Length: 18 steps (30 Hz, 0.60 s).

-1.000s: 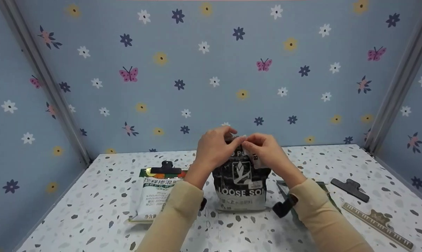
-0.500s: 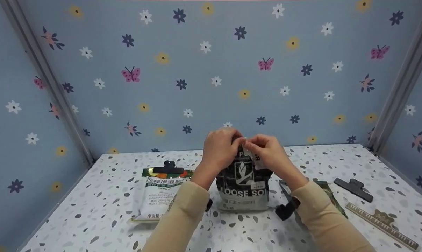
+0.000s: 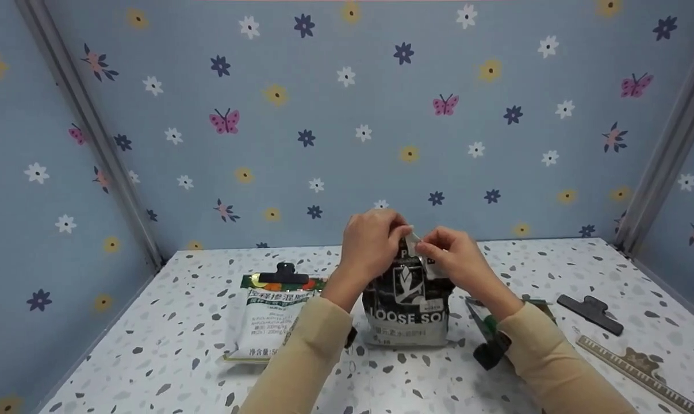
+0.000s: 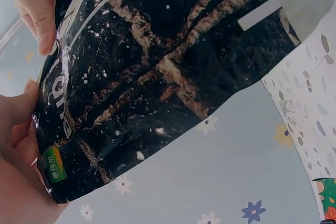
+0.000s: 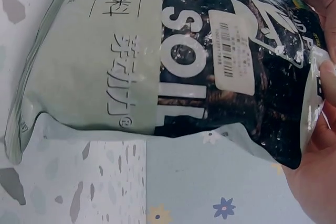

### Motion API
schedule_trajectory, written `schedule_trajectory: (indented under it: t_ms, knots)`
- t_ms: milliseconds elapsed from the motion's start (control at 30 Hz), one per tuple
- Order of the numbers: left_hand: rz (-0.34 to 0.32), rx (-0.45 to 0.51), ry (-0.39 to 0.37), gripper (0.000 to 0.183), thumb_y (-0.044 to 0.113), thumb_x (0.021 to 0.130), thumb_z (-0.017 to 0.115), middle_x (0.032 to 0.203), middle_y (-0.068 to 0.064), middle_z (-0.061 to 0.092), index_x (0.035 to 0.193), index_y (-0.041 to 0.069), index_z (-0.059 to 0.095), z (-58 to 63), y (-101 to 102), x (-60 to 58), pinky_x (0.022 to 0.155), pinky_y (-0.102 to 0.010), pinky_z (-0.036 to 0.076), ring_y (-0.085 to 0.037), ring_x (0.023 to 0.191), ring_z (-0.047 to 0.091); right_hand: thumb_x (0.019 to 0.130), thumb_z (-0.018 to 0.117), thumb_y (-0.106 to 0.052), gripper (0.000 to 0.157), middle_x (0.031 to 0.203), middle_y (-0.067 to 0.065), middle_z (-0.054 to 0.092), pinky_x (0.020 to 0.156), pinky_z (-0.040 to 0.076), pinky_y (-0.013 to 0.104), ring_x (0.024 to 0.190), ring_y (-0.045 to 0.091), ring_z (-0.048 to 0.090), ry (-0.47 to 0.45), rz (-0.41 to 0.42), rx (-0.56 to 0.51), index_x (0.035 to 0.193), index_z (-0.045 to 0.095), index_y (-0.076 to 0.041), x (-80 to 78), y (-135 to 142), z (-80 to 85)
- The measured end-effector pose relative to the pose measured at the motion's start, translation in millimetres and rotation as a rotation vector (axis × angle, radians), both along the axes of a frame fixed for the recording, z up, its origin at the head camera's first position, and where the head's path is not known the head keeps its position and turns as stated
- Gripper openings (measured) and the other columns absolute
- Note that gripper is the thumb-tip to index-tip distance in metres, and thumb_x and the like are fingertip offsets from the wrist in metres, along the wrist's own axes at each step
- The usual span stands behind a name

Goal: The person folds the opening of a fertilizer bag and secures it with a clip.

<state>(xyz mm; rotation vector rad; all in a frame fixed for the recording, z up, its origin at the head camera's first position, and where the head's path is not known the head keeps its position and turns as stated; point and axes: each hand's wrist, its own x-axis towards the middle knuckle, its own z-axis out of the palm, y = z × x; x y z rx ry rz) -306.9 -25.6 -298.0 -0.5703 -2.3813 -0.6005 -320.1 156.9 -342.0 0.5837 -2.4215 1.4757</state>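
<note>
A black and pale-grey plastic bag of loose soil point(image 3: 409, 310) stands upright on the table, its label facing me. My left hand point(image 3: 372, 244) grips the bag's top left edge with thumb and fingers. At the top right, my right hand point(image 3: 453, 253) pinches the bag's edge between thumb and fingertips. A small gap separates the hands, with a strip of the bag's top edge showing between them. In the right wrist view, the soil bag point(image 4: 157, 77) is seen from its other side in the left wrist view, and a barcode sticker point(image 5: 231, 51) shows on its front.
To the left lies a white packet point(image 3: 272, 328) with a black clip point(image 3: 283, 274) on its top. A green packet point(image 3: 539, 310) lies partly hidden under the right forearm. Further right are a black clip point(image 3: 591, 314) and a bronze-coloured clip point(image 3: 640, 374). A flowered wall point(image 3: 335, 161) stands behind.
My right hand has drawn slightly away from the left, opening a small gap between their fingertips at the bag's top. The whole head view has shifted slightly, so everything appears further right.
</note>
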Motion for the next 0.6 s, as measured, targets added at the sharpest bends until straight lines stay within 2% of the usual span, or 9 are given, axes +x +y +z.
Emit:
schedule_trajectory:
  t_ms: [200, 367, 600]
  knots:
    - [-0.005, 0.022, -0.012, 0.015, 0.036, 0.089, 0.062, 0.084, 0.009, 0.064, 0.088, 0.022, 0.069, -1.1, -3, -2.2, 0.090, -0.036, 0.041, -0.011, 0.078, 0.058, 0.085, 0.067, -0.034, 0.022, 0.084, 0.002, 0.064, 0.066, 0.045, 0.033, 0.076, 0.019, 0.056, 0.024, 0.008, 0.083, 0.087, 0.065, -0.012, 1.1, 8, -3.0]
    - [-0.021, 0.034, -0.018, 0.014, 0.035, 0.089, 0.062, 0.085, 0.009, 0.065, 0.089, 0.022, 0.069, -1.6, -2, -3.9, 0.089, -0.036, 0.042, -0.010, 0.078, 0.059, 0.085, 0.068, -0.030, 0.020, 0.086, 0.002, 0.064, 0.067, 0.047, 0.035, 0.079, 0.020, 0.057, -0.012, 0.020, 0.115, 0.088, 0.063, -0.011, 2.7, 18, -6.9]
    - [-0.057, 0.040, -0.060, 0.015, 0.037, 0.087, 0.065, 0.084, 0.010, 0.066, 0.090, 0.023, 0.070, 1.2, -4, -0.2, 0.070, -0.030, 0.048, -0.008, 0.074, 0.059, 0.086, 0.067, -0.033, 0.021, 0.088, 0.001, 0.064, 0.059, 0.048, 0.035, 0.075, 0.020, 0.057, -0.057, 0.017, 0.181, 0.092, 0.064, -0.013, 7.5, 27, -9.6]
